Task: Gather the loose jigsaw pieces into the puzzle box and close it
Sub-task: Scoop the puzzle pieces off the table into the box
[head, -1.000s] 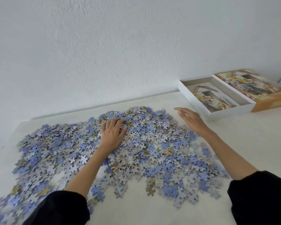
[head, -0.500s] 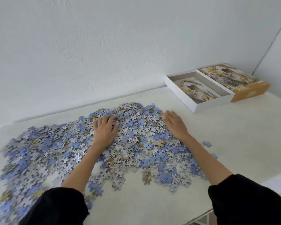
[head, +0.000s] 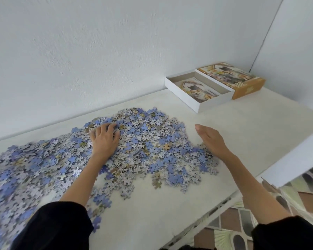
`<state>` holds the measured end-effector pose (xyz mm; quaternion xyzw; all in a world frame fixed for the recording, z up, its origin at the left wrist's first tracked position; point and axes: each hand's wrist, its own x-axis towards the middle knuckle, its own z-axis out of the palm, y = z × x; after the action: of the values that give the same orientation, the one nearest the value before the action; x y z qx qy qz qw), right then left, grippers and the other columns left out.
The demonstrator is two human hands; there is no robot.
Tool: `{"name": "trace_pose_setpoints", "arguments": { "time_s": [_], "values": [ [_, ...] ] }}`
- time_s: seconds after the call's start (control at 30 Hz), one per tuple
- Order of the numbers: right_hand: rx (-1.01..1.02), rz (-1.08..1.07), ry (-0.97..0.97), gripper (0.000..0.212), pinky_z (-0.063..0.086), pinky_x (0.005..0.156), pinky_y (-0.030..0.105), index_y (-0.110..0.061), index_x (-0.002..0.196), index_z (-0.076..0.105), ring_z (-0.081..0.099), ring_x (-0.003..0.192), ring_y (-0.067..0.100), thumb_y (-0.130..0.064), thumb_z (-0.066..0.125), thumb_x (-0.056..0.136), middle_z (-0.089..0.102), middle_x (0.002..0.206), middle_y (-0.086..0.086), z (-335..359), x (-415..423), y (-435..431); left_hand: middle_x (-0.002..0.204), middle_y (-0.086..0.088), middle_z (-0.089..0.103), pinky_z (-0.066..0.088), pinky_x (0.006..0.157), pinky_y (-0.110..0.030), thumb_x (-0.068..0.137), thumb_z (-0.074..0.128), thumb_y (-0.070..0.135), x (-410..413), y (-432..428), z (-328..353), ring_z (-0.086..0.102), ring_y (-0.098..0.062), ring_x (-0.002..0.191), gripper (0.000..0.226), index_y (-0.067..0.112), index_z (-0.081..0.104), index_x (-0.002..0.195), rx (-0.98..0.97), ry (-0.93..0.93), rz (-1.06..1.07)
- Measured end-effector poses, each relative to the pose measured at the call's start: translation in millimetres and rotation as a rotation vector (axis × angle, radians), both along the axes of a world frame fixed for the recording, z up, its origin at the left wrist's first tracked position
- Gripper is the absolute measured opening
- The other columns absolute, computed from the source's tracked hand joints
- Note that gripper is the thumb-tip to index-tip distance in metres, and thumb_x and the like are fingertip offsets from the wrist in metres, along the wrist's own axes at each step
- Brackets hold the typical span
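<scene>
A wide heap of blue and grey jigsaw pieces (head: 145, 141) covers the white table (head: 242, 134) from the left edge to the middle. My left hand (head: 105, 139) lies flat on the heap near its far side, fingers spread over the pieces. My right hand (head: 210, 138) stands on edge at the heap's right border, fingers straight and holding nothing. The open white puzzle box (head: 215, 102) sits at the back right against the wall, with a picture sheet inside. Its orange lid (head: 246, 87) lies just beyond it, picture side up.
A white wall runs along the table's far side and meets another wall in the right corner. The table's front right edge (head: 287, 157) drops off to a patterned tiled floor (head: 296, 201). Bare tabletop lies between the heap and the box.
My right hand has lifted off the heap and moved right to its border, turned on edge. The view has swung, showing the table's right edge and the floor. My left hand stays on the pieces.
</scene>
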<state>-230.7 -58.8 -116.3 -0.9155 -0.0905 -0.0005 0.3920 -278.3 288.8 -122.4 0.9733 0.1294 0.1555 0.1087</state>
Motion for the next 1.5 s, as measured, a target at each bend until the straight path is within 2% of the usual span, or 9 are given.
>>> {"name": "trace_pose_setpoints", "arguments": {
  "time_s": [0.1, 0.23, 0.57, 0.77, 0.83, 1.0, 1.13, 1.33, 1.5],
  "values": [
    [-0.006, -0.024, -0.022, 0.088, 0.023, 0.109, 0.052, -0.028, 0.132, 0.046, 0.036, 0.127, 0.016, -0.084, 0.010, 0.074, 0.048, 0.132, -0.003, -9.1, -25.0, -8.7, 0.135, -0.009, 0.043, 0.014, 0.111, -0.044, 0.097, 0.035, 0.035, -0.2, -0.4, -0.1, 0.035, -0.028, 0.127, 0.040, 0.016, 0.045, 0.131, 0.000, 0.003, -0.003],
    [-0.149, -0.068, -0.023, 0.082, 0.001, 0.115, 0.037, -0.031, 0.142, 0.027, 0.004, 0.142, 0.015, -0.078, 0.007, 0.078, 0.017, 0.153, -0.005, -12.5, -61.2, 11.2, 0.136, -0.011, 0.043, 0.015, 0.111, -0.045, 0.097, 0.036, 0.035, 0.4, 0.2, -0.5, 0.036, -0.029, 0.127, 0.041, 0.015, 0.045, 0.132, 0.010, 0.013, -0.002],
    [-0.270, -0.185, -0.046, 0.063, -0.001, 0.114, 0.036, -0.021, 0.145, 0.024, 0.003, 0.143, 0.023, -0.057, 0.017, 0.093, 0.011, 0.155, 0.008, -13.5, -56.2, 72.5, 0.136, -0.010, 0.042, 0.015, 0.112, -0.044, 0.097, 0.037, 0.034, -0.9, 0.7, 0.0, 0.035, -0.027, 0.128, 0.039, 0.018, 0.045, 0.132, -0.005, 0.011, -0.014],
    [0.117, -0.161, -0.081, 0.063, 0.012, 0.114, 0.049, -0.026, 0.139, 0.036, 0.015, 0.141, 0.022, -0.062, 0.030, 0.087, 0.023, 0.151, 0.007, 6.1, -51.0, 77.5, 0.135, -0.010, 0.043, 0.015, 0.112, -0.045, 0.097, 0.037, 0.034, -0.1, 2.9, -2.0, 0.036, -0.027, 0.127, 0.040, 0.018, 0.046, 0.131, -0.009, 0.002, -0.021],
    [0.071, -0.170, -0.096, 0.070, 0.004, 0.113, 0.054, -0.032, 0.139, 0.035, 0.010, 0.142, 0.023, -0.067, 0.026, 0.079, 0.019, 0.153, 0.005, 12.1, -64.9, 70.7, 0.135, -0.010, 0.043, 0.015, 0.112, -0.045, 0.097, 0.035, 0.035, 0.3, 3.3, -2.6, 0.036, -0.028, 0.127, 0.041, 0.017, 0.045, 0.132, 0.001, 0.005, -0.020],
    [-0.172, -0.071, 0.005, 0.092, -0.013, 0.110, 0.047, -0.038, 0.145, 0.000, -0.015, 0.141, 0.024, -0.084, 0.009, 0.065, -0.010, 0.155, 0.003, -1.1, -117.8, 66.3, 0.136, -0.012, 0.041, 0.015, 0.111, -0.046, 0.097, 0.034, 0.035, 0.9, 3.2, -3.4, 0.035, -0.029, 0.127, 0.042, 0.016, 0.044, 0.133, 0.013, 0.007, -0.021],
    [-0.347, -0.040, -0.019, 0.101, -0.017, 0.109, 0.043, -0.029, 0.143, -0.020, -0.031, 0.135, 0.027, -0.086, 0.007, 0.064, -0.031, 0.148, 0.009, -12.6, -129.6, 86.2, 0.136, -0.012, 0.041, 0.015, 0.112, -0.046, 0.097, 0.033, 0.035, 1.3, 3.3, -4.3, 0.035, -0.029, 0.128, 0.042, 0.016, 0.043, 0.133, 0.020, 0.013, -0.023],
    [-0.415, -0.100, -0.070, 0.089, -0.008, 0.112, 0.043, -0.018, 0.146, -0.012, -0.021, 0.138, 0.033, -0.069, 0.027, 0.085, -0.024, 0.150, 0.017, -11.1, -105.6, 109.7, 0.133, -0.011, 0.044, 0.015, 0.110, -0.046, 0.096, 0.038, 0.033, 1.1, 2.6, -4.8, 0.037, -0.029, 0.126, 0.039, 0.016, 0.047, 0.130, -0.016, -0.019, -0.033],
    [-0.343, -0.121, -0.063, 0.077, -0.003, 0.112, 0.048, -0.021, 0.147, 0.000, -0.012, 0.141, 0.031, -0.059, 0.034, 0.090, -0.011, 0.153, 0.015, -6.2, -88.7, 120.2, 0.132, -0.011, 0.045, 0.015, 0.110, -0.046, 0.096, 0.038, 0.032, 1.5, 2.3, -5.3, 0.038, -0.029, 0.125, 0.038, 0.017, 0.048, 0.129, -0.017, -0.028, -0.034]
  ]
}}
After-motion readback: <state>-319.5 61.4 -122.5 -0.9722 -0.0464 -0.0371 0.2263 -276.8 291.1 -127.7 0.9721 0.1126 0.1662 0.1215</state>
